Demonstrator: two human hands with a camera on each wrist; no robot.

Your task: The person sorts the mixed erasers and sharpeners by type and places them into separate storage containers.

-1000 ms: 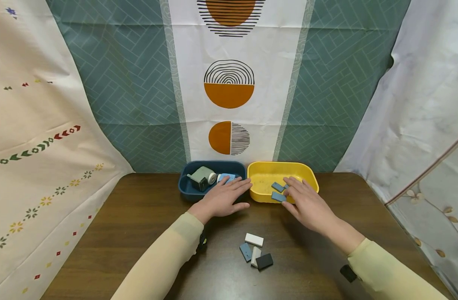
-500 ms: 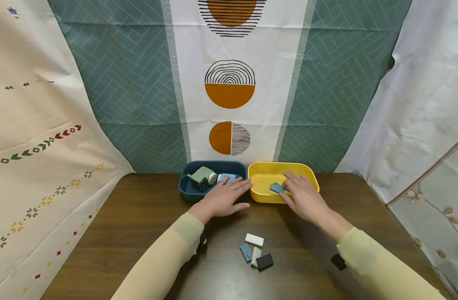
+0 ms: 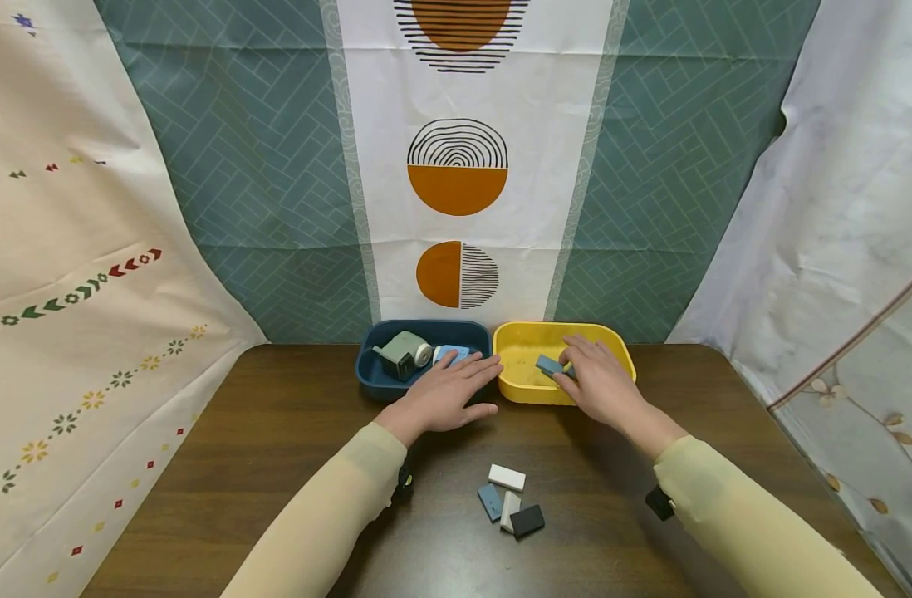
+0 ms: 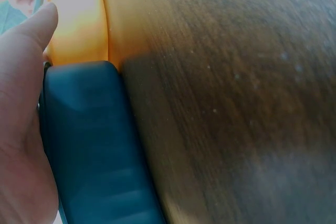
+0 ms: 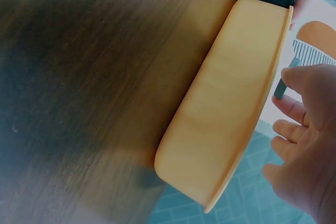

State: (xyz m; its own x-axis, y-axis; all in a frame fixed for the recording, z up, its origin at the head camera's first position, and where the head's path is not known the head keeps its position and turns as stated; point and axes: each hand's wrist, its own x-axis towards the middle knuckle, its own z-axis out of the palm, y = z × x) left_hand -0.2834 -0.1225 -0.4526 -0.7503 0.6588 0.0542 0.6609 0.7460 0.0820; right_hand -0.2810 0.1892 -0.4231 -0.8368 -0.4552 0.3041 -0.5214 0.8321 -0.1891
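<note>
In the head view my right hand [image 3: 598, 378] is over the yellow tray [image 3: 519, 393], pinching a small blue-grey rectangular block [image 3: 549, 365] between thumb and fingertips. The right wrist view shows that block [image 5: 281, 88] edge-on, above the tray's rim. Another bit of blue shows beside the fingers, mostly hidden. My left hand [image 3: 444, 397] lies with straight fingers across the front right of the navy tray [image 3: 370, 382]. In that tray are a grey-green thing [image 3: 406, 349] with a white round end and a light-blue thing [image 3: 456, 354], partly covered by the left fingers.
On the brown table [image 3: 277, 465], nearer me, lie a white block [image 3: 507, 477], a blue block [image 3: 490, 502], a second white block [image 3: 510, 508] and a black block [image 3: 527, 521], close together. A patterned cloth [image 3: 277, 208] hangs right behind both trays.
My right hand has moved slightly left and closed its fingers on a blue-grey block, which is now lifted and turned in the yellow tray. The left hand has stayed in place.
</note>
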